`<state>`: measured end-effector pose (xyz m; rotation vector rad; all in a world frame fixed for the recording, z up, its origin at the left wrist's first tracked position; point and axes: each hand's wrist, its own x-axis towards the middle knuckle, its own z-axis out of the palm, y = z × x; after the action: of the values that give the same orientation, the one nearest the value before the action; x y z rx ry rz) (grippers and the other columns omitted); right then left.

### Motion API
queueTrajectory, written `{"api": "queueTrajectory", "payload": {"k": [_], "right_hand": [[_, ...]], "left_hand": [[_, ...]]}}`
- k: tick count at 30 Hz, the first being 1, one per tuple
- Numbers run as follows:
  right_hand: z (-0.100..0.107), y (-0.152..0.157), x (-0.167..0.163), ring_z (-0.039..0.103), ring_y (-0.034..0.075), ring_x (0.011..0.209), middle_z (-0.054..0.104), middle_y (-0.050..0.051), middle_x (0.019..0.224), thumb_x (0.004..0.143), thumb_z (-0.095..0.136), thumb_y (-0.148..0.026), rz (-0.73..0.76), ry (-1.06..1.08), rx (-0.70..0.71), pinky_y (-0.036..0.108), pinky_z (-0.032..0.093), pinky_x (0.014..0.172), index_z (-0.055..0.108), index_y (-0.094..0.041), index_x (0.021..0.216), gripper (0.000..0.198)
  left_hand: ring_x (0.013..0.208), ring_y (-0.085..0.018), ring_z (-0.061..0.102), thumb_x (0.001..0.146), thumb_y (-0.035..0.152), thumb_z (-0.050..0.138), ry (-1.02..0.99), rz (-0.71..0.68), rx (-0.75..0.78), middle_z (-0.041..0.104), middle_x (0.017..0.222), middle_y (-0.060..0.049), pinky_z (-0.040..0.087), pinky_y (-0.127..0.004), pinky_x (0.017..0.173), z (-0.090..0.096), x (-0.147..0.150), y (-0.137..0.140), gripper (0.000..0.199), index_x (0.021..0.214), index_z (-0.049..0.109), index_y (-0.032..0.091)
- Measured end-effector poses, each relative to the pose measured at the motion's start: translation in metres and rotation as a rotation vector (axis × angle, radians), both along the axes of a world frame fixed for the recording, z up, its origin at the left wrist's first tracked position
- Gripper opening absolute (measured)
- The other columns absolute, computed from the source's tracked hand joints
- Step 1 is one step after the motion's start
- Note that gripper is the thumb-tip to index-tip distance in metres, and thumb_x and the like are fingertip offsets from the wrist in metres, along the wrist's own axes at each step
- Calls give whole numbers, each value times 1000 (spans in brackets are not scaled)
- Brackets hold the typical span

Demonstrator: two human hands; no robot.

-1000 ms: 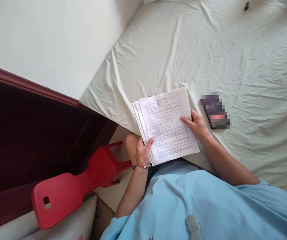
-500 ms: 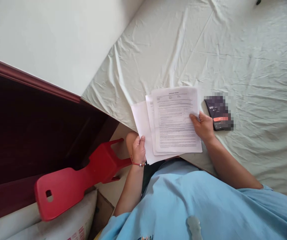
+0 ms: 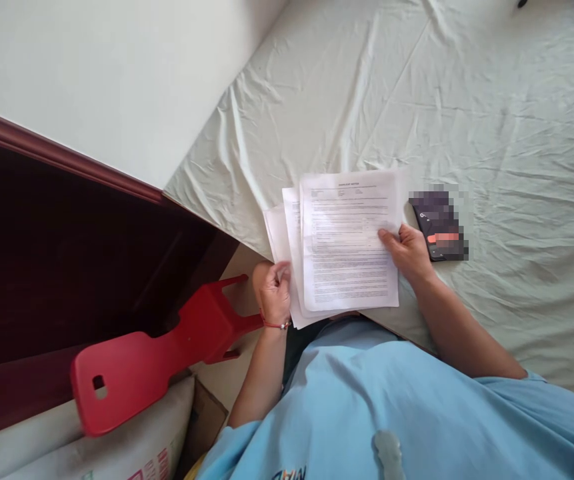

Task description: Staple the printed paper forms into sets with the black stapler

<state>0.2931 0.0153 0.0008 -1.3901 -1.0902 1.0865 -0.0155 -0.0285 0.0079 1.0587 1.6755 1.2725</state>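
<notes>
Several printed sheets of paper (image 3: 349, 247) lie fanned in a stack over the edge of the cloth-covered surface. My right hand (image 3: 407, 252) grips the right side of the top sheets, its thumb on the print and the other fingers hidden beneath. At the lower left edge of the stack is my left hand (image 3: 275, 293), its fingers curled and thumb bent in against the under sheets (image 3: 279, 233). How firmly it pinches them does not show. A red string bracelet (image 3: 279, 325) circles the left wrist. Just right of my right hand lies a phone (image 3: 423, 220), partly pixelated.
A wrinkled pale cloth (image 3: 467, 120) covers the broad surface. To the left stand a red plastic chair (image 3: 121, 380) and a dark wooden panel (image 3: 67, 253) below a white wall (image 3: 91, 73). White sacks (image 3: 137, 440) lie under the chair.
My left thumb has lifted from lying flat on the sheets, and the fingers have curled. The upper sheets have shifted slightly left. My right hand keeps its grip.
</notes>
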Motion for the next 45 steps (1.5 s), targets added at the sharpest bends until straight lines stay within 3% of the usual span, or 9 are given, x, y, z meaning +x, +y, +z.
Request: {"api": "queueTrajectory", "payload": {"k": [4, 9, 11, 15, 21, 25, 30, 38, 45], "right_hand": [[-1, -1, -3, 69, 27, 94, 77, 6, 100, 90, 64, -50, 39, -61, -13, 40, 56, 80, 74, -20, 109, 37], [3, -2, -6, 64, 23, 82, 73, 4, 89, 91, 62, -49, 26, -159, -13, 34, 50, 70, 72, -20, 100, 32], [4, -1, -6, 59, 20, 75, 69, 3, 83, 90, 62, -47, -9, -214, 6, 33, 47, 68, 70, -20, 93, 29], [6, 1, -2, 51, 17, 70, 61, 1, 77, 88, 64, -45, -102, -354, 83, 32, 44, 67, 63, -21, 82, 25], [7, 1, 2, 53, 16, 68, 64, 0, 80, 86, 69, -43, -208, -295, 87, 32, 45, 66, 61, -22, 93, 24], [2, 2, 3, 60, 19, 77, 69, 3, 86, 89, 66, -43, -161, -212, 100, 34, 48, 72, 65, -20, 94, 23], [-3, 2, -1, 65, 23, 89, 74, 6, 101, 91, 65, -45, -40, -80, 99, 36, 52, 76, 69, -20, 112, 33], [6, -4, -12, 65, 23, 87, 74, 6, 96, 90, 64, -46, 83, -50, 73, 34, 50, 74, 69, -20, 101, 28], [4, -3, -12, 53, 17, 72, 62, 1, 77, 89, 62, -49, 37, -165, 50, 30, 41, 62, 61, -21, 85, 28]], "left_hand": [[102, -23, 67, 86, 57, 70, -123, -3, -5, 72, 105, -8, 51, -33, 93, 0, 9, 0, 43, 105, 73, 19], [87, -18, 65, 76, 52, 83, -111, -53, 2, 69, 92, -4, 50, -28, 85, 4, 18, 3, 41, 95, 68, 19], [85, -17, 64, 78, 52, 81, -88, -72, 36, 68, 91, -3, 50, -27, 83, 6, 19, 4, 39, 93, 64, 20], [78, -16, 64, 82, 59, 76, -29, -70, 93, 67, 87, -3, 52, -28, 75, 7, 17, 5, 44, 94, 60, 20], [78, -15, 67, 88, 55, 72, 120, -32, 152, 66, 96, -7, 54, -28, 75, 0, 7, 3, 48, 110, 53, 17], [96, -19, 71, 91, 52, 69, 85, -56, 151, 65, 117, -12, 56, -32, 87, 0, 5, 2, 55, 130, 49, 20], [96, -20, 67, 94, 49, 62, 182, -95, 92, 69, 102, -8, 54, -32, 88, -3, 2, 0, 33, 102, 69, 17], [104, -22, 67, 91, 57, 63, -50, -18, 3, 71, 109, -10, 52, -33, 93, -11, 5, -7, 44, 109, 70, 17], [77, -16, 61, 79, 62, 74, -32, -44, -13, 66, 86, -4, 50, -27, 73, -4, 12, -5, 48, 94, 61, 18]]}}
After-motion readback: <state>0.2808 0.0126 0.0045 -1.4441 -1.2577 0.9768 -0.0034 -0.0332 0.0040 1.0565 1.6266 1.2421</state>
